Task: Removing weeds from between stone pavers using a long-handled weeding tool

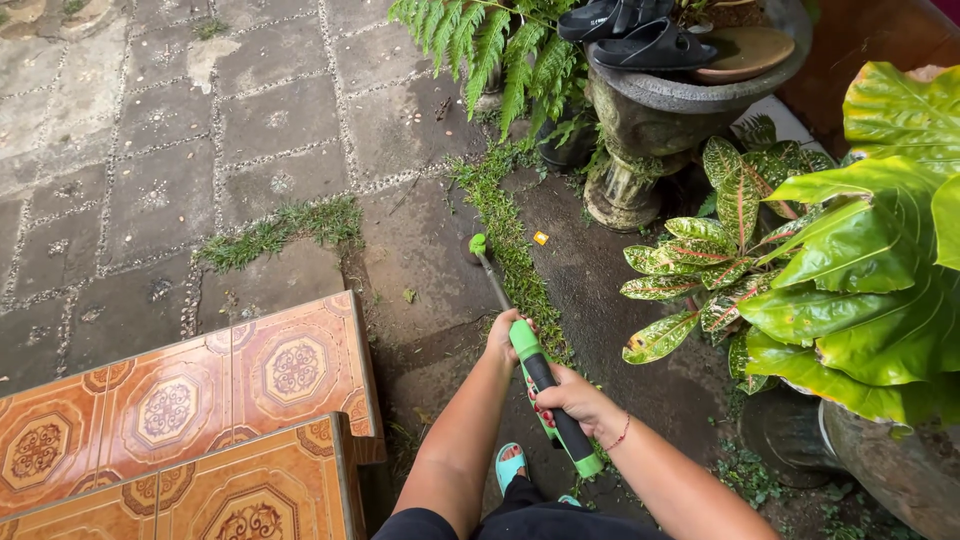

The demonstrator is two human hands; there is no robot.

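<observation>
On one green tool [545, 385], two hands: left hand [503, 335], right hand [572, 398].

Green-and-black tool handle [548, 395], orange patterned tiles [180, 410], grey paving [150, 130].

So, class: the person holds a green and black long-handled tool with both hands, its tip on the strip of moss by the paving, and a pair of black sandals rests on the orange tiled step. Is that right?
Not quite. The head view shows the black sandals resting on the stone pedestal bowl, not on the orange tiled step. The rest stands: left hand and right hand hold the green and black tool, its tip on the strip of moss.
</observation>
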